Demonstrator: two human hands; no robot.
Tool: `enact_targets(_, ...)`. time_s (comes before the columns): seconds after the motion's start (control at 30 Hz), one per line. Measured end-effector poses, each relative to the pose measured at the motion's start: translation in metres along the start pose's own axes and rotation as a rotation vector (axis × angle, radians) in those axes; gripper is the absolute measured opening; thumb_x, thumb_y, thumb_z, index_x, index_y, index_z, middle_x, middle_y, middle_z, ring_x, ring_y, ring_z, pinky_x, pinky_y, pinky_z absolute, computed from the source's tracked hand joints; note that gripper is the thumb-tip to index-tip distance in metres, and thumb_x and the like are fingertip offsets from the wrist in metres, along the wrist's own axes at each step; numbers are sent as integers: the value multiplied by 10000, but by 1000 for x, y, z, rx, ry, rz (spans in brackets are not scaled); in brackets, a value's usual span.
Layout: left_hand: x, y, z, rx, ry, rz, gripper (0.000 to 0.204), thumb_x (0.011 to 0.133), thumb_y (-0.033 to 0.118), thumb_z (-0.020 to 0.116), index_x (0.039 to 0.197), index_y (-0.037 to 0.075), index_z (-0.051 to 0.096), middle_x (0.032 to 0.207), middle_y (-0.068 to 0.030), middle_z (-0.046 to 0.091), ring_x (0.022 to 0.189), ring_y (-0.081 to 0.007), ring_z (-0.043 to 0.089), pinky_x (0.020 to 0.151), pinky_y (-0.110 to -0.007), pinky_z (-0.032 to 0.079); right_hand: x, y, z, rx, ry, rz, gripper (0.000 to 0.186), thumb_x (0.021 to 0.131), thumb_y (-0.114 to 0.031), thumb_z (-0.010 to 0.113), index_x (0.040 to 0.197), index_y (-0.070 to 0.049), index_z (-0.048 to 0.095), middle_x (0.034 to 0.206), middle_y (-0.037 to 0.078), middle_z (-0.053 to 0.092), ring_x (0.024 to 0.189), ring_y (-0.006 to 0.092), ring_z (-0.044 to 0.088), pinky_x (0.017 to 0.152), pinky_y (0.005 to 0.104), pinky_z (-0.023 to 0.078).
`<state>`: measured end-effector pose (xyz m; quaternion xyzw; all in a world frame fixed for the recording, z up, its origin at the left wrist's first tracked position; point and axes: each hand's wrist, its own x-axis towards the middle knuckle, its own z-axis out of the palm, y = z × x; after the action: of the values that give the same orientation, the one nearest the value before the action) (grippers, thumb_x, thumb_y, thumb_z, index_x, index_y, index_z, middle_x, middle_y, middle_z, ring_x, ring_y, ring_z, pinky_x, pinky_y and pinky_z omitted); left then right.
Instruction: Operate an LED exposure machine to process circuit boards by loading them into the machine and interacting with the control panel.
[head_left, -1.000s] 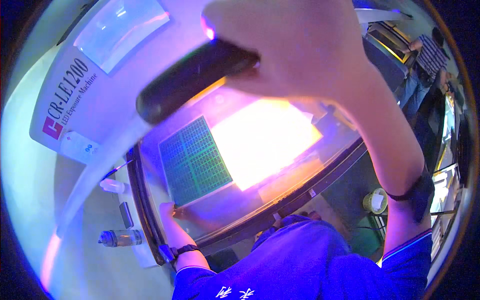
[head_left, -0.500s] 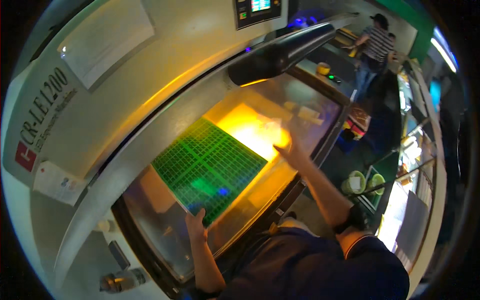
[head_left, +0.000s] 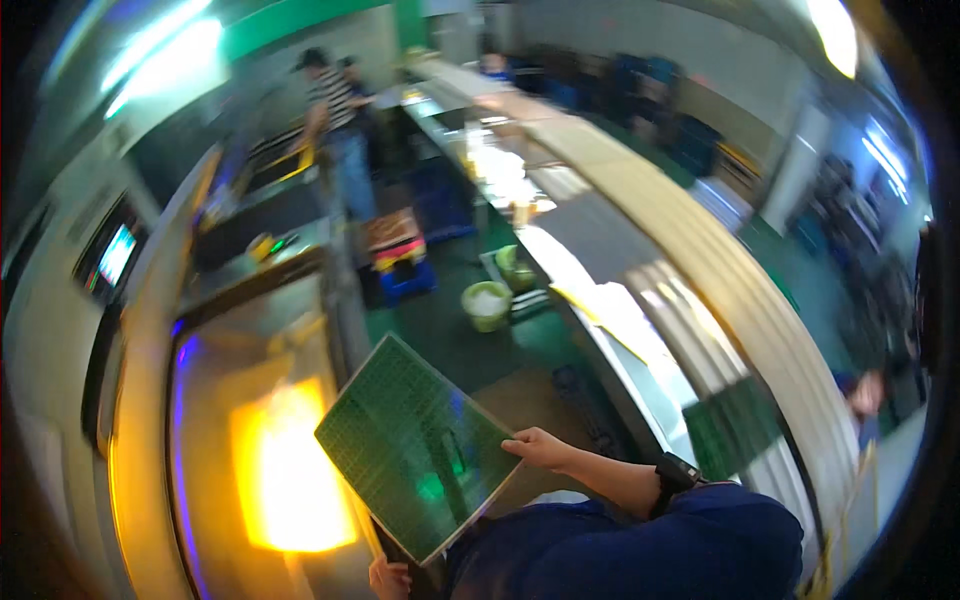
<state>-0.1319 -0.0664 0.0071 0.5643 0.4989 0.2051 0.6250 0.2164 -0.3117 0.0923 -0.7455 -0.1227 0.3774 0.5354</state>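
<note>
A square green circuit board panel (head_left: 415, 450) with a fine grid pattern and pale edges is held up in front of my body, tilted, catching a bright green reflection. My right hand (head_left: 540, 448) pinches its right corner, thumb on top. Low in the picture, my left hand (head_left: 390, 578) is curled close beside the panel's lower left edge; what its fingers close on is hidden. To the left, the exposure machine's glass bed (head_left: 215, 400) has a glowing yellow rectangle (head_left: 295, 470) on it.
A long counter (head_left: 590, 300) with bright surfaces and a green panel (head_left: 735, 425) on it runs along the right. Pale green buckets (head_left: 487, 303) and a blue crate (head_left: 407, 278) stand on the floor between. A person in a striped top (head_left: 335, 100) works farther back.
My view has swung right, away from the machine. A green panel that lay on the machine bed under my left hand is gone from there; my right hand now holds a panel above the bed's edge.
</note>
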Motion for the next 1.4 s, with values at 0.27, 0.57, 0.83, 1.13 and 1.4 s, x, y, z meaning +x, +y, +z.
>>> enact_targets(0.27,5,16,109,761,-230,453,415,901,256,579,1211,-18,600,951,-153,682,816,-240,650,703,-330,519,-186,163,-110,313,676,59,489,950,-440,570,912,36,671,746,77,606,717,171,548,671,353,448)
enact_targets(0.57,-91,82,380,757,-1083,439,412,894,177,621,1263,2,565,812,-93,675,695,-142,613,662,-291,496,-374,248,-129,392,863,591,499,960,-456,552,910,5,737,786,124,714,681,170,647,670,373,505)
enact_targets(0.83,-298,140,570,340,-1748,-284,389,948,300,605,1215,17,597,997,-95,693,824,-147,639,668,-287,500,-341,294,-160,535,980,462,579,984,-476,498,725,2,695,642,89,670,539,138,597,562,292,488)
enact_targets(1.13,-341,122,566,498,-2040,65,373,860,278,674,1063,-30,619,967,-105,674,831,-184,638,782,-312,502,-350,336,-132,1091,961,-60,890,940,-727,155,883,-21,694,685,71,663,582,141,556,555,276,426)
enact_targets(1.4,-308,154,560,148,-1599,-358,407,849,58,596,1226,-83,541,1158,-168,645,1035,-265,642,925,-378,506,-351,355,-121,226,828,160,724,1013,-591,242,995,-30,698,828,104,694,758,204,640,735,343,500)
